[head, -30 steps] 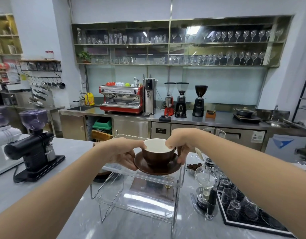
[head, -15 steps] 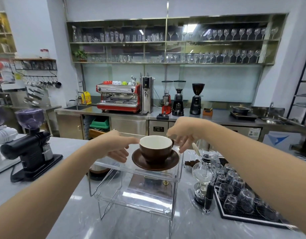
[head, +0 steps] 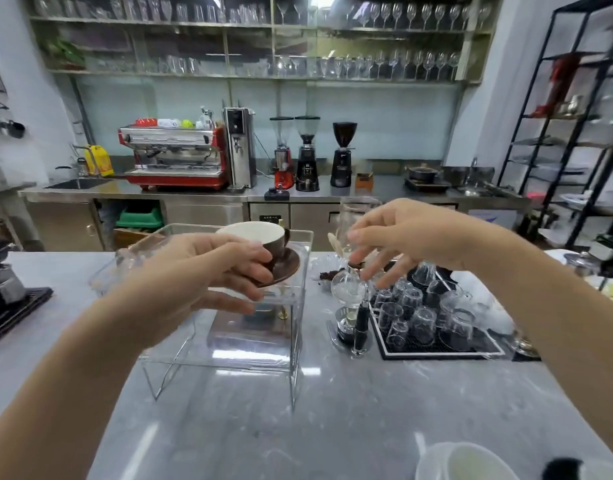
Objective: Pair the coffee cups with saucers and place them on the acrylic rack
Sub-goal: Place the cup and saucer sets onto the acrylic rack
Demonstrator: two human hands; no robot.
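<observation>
Both hands have drawn back from the cup (head: 260, 237) on its saucer (head: 287, 267), atop the acrylic rack (head: 300, 296) at 12 o'clock — left hand (head: 208, 271) open, hiding the saucer's near edge; right hand (head: 402, 237) open, empty, at 2 o'clock.

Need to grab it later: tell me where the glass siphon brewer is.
In the head view, the siphon brewer stands on the counter right of the acrylic rack, beside the mat of upturned glasses.
</observation>
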